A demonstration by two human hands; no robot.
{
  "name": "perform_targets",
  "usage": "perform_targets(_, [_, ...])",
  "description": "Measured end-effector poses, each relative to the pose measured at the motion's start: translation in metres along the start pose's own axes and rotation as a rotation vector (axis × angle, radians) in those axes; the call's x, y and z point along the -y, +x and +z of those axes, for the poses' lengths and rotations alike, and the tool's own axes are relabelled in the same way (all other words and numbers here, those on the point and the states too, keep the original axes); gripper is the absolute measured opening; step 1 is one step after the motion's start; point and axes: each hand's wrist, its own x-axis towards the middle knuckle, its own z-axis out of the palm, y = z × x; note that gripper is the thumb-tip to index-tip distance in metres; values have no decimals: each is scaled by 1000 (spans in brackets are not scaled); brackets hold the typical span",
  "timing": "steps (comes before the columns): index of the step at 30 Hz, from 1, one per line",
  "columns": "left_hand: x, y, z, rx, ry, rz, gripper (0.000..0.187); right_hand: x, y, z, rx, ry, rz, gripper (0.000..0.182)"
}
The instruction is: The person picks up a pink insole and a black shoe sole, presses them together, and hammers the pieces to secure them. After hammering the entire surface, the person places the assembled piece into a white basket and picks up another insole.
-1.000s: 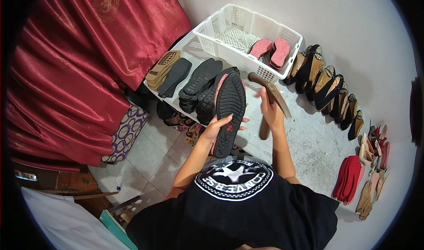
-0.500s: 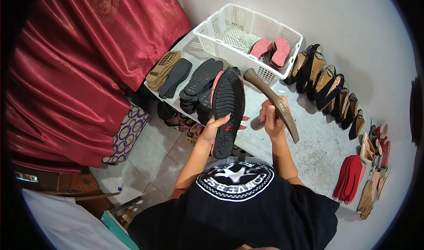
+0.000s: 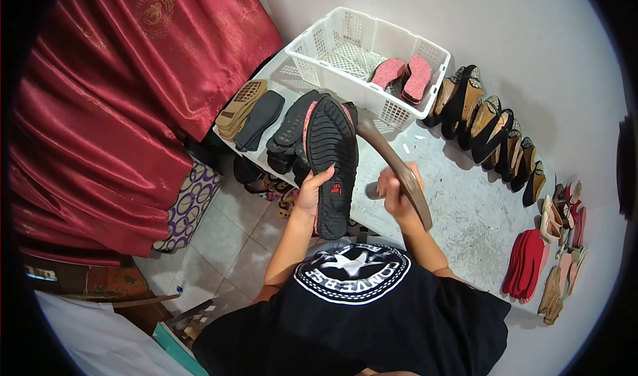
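Note:
A black ridged shoe sole (image 3: 332, 143) with pink along its edge and a small red mark stands nearly upright before me. My left hand (image 3: 311, 195) is closed around its left side, thumb lying on the tread and the other fingers hidden behind. In my right hand (image 3: 399, 196) is a hammer (image 3: 393, 158) with a long curved brown head, gripped by its handle. One end of the head comes right up to the sole's upper right edge. Behind the sole, partly covered by it, lies a pile of black soles (image 3: 292, 126).
A white plastic basket (image 3: 362, 80) holding pink-topped soles (image 3: 417, 78) sits at the table's back. Brown soles (image 3: 240, 107) and dark grey soles (image 3: 260, 120) lie left. Wedge shoes (image 3: 493, 120) line the wall; red pieces (image 3: 524, 263) lie on the table (image 3: 465, 210) at right.
The hammer has moved left and slightly down, its head now at the sole's upper edge. The sole has shifted a little left, and my left fingertips no longer show beyond its right side.

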Motion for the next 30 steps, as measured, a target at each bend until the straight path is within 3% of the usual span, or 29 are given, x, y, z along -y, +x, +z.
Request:
perform_targets(1, [-2, -1, 0, 5, -8, 5, 37, -2, -8, 4, -62, 257, 29, 14])
perform_targets(5, [-4, -6, -3, 46, -73, -57, 37, 11, 3, 0, 107, -14, 84, 26])
perform_targets(8, [-6, -4, 11, -73, -43, -15, 26, -3, -15, -2, 18, 51, 99, 27])
perform_targets(9, [-8, -3, 13, -74, -42, -9, 26, -2, -20, 1, -55, 376, 138, 28])
perform_targets(12, [-9, -4, 17, -88, -47, -10, 26, -3, -20, -4, -12, 281, 146, 26])
perform_targets(14, [-8, -1, 2, 57, -124, -10, 32, 10, 0, -5, 98, 19, 126, 25])
perform_targets(16, [-11, 1, -1, 98, -150, 3, 34, -6, -14, -8, 58, 75, 109, 22])
perform_targets(19, [-13, 2, 7, 30, -135, 37, 34, 0, -22, 0, -102, 543, 72, 18])
perform_targets(22, [-15, 8, 5, 88, -157, 23, 34, 11, -7, -14, 203, 67, 233, 33])
perform_targets(23, [-15, 10, -3, 151, -190, 11, 36, 8, -8, -11, 158, 9, 122, 34])
perform_targets(24, [-17, 14, -6, 220, -222, 3, 37, 5, -14, -10, 111, 104, 102, 28])
perform_targets(26, [-21, 15, 7, 100, -133, 56, 39, -4, -32, -12, 24, 289, 61, 16])
perform_targets(30, [-21, 18, 21, 6, -89, 119, 44, 13, -15, -11, 188, 141, 162, 30])
